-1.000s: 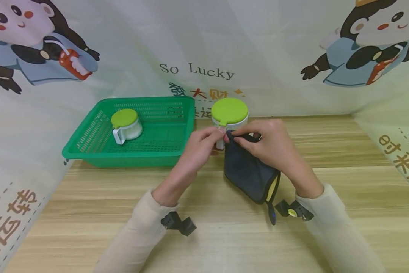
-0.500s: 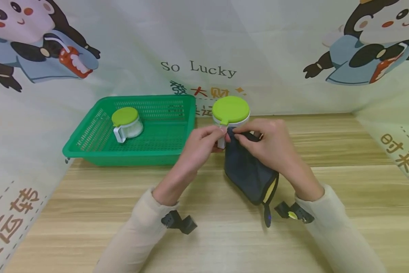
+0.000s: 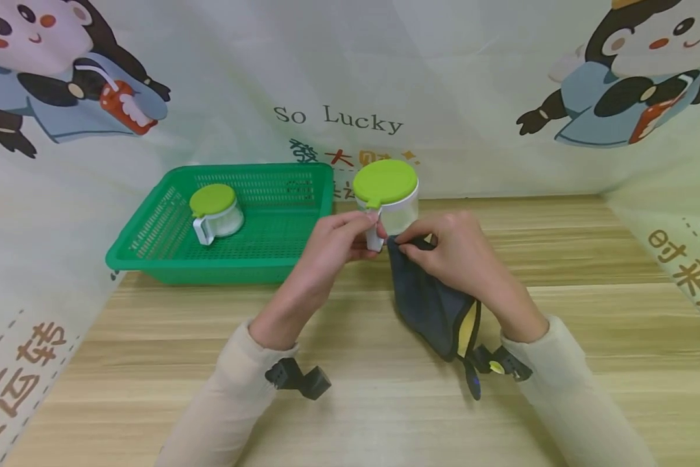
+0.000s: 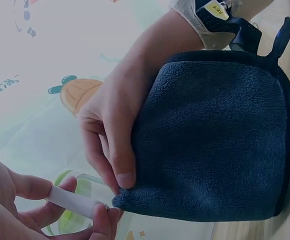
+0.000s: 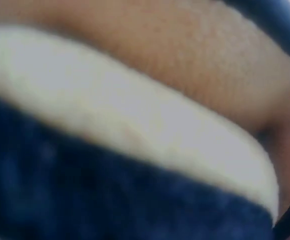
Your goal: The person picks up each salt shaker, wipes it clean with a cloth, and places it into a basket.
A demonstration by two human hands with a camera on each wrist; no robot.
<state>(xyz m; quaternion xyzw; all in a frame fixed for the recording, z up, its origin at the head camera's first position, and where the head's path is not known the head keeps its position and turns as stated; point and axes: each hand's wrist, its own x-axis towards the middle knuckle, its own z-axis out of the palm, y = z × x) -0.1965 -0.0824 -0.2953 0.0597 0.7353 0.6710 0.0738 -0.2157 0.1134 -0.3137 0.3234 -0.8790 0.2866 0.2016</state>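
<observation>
In the head view, my left hand (image 3: 335, 250) grips the white handle (image 3: 375, 235) of a clear jar with a lime-green lid (image 3: 386, 181). The jar is upright near the back wall. My right hand (image 3: 451, 250) pinches one corner of a dark blue cloth (image 3: 428, 305), which hangs down with a strip of yellow reverse and a small loop at its lower end. The left wrist view shows the cloth (image 4: 215, 135) spread flat, its pinched corner right by the fingers on the handle (image 4: 72, 200). Close-up cloth (image 5: 110, 195) and skin fill the blurred right wrist view.
A green plastic basket (image 3: 233, 274) stands at the back left of the wooden table (image 3: 361, 402). Inside it sits a smaller lidded jar (image 3: 224, 217) with a white handle. A printed white sheet (image 3: 472, 143) forms the back and side walls.
My left hand and the jar have moved slightly left, baring the jar's side and handle. The right hand and cloth have dropped a little, with the cloth corner now away from the handle.
</observation>
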